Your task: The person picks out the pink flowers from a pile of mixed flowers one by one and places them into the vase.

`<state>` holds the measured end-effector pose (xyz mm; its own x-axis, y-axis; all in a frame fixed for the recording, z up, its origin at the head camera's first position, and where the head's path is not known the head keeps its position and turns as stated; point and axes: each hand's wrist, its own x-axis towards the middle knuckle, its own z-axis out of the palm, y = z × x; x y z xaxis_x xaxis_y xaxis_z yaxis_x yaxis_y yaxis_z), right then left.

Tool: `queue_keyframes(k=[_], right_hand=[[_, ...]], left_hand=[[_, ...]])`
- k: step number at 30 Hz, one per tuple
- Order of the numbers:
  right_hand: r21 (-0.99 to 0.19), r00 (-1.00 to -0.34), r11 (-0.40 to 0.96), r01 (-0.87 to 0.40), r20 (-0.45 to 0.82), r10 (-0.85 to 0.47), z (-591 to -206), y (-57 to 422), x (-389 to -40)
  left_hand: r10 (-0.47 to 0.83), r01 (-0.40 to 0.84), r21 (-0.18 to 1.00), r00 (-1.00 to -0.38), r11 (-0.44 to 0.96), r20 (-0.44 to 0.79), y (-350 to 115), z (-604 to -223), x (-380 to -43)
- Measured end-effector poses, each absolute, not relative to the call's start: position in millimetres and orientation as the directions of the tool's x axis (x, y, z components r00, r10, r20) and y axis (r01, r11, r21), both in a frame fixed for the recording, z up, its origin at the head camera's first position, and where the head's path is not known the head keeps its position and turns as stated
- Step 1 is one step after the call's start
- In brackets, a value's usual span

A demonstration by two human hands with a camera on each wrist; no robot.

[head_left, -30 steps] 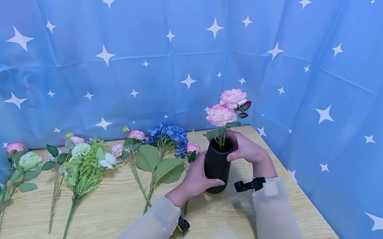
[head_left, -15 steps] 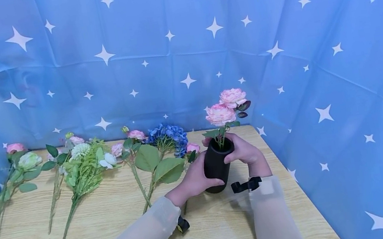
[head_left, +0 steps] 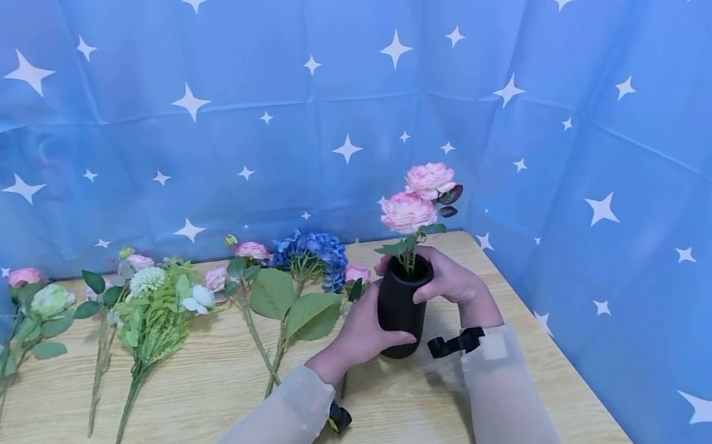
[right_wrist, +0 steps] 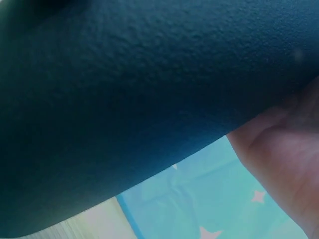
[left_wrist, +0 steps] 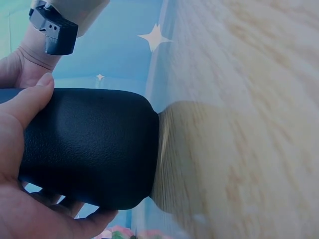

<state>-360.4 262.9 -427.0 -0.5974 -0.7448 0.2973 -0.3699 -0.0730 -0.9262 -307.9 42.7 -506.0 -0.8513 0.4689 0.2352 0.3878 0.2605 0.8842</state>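
A black vase (head_left: 402,314) stands at the right of the table, its base against the wood in the left wrist view. Two pink peonies (head_left: 407,212) on green stems rise out of its mouth. My left hand (head_left: 364,329) grips the vase's left side, thumb (left_wrist: 37,99) across the front and the other fingers curled behind. From the right, my right hand (head_left: 452,276) holds the upper part near the rim, its far fingers partly hidden behind the vase. Up close in the right wrist view, the dark vase wall (right_wrist: 149,109) fills most of the picture, with part of the hand (right_wrist: 289,154) against it.
Left of the vase lie a blue hydrangea (head_left: 315,253) with broad leaves, pink roses (head_left: 252,251), a green spray (head_left: 158,323) and a pale green flower (head_left: 51,300). A blue star-patterned curtain (head_left: 280,94) encloses the table's back and sides.
My right hand has shifted slightly left and down around the vase's top. The left hand keeps its grip, and the whole head view has drifted a little.
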Motion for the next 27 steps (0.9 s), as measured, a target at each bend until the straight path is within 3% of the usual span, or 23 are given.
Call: queue_keyframes(k=[27], right_hand=[[-0.93, -0.624, -0.003, -0.368, 0.249, -0.741, -426.8, 265.2, -360.3]], left_hand=[[0.345, 0.415, 0.853, -0.888, 0.317, 0.304, 54.5, -508.7, -298.3]])
